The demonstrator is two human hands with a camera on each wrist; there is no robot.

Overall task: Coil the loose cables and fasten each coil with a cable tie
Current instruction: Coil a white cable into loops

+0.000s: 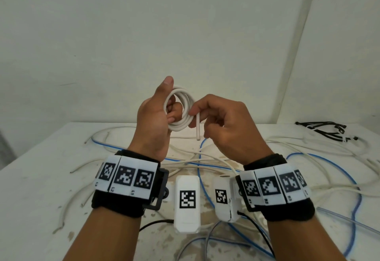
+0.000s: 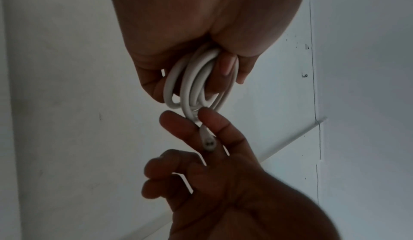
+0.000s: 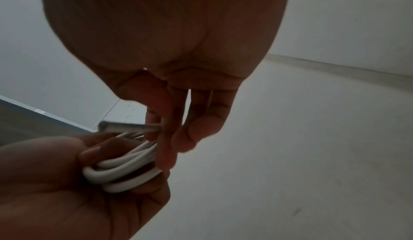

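Observation:
A thick white cable, wound into a small coil [image 1: 181,109], is held up above the table. My left hand [image 1: 158,114] grips the coil's left side, fingers curled through its loops and thumb up along its rim. My right hand [image 1: 213,116] pinches the cable's free end [image 1: 198,128] between thumb and forefinger; the cut tip hangs down below the coil. In the left wrist view the coil [image 2: 196,83] sits in my left fingers, the cut end [image 2: 209,142] shows two cores. The right wrist view shows the coil [image 3: 125,171] and the end [image 3: 129,126].
Loose white cables [image 1: 308,147] and blue cables [image 1: 353,180] lie tangled over the white table [image 1: 37,178]. A bundle of black cable ties [image 1: 327,130] lies at the back right. A plain wall stands right behind the table.

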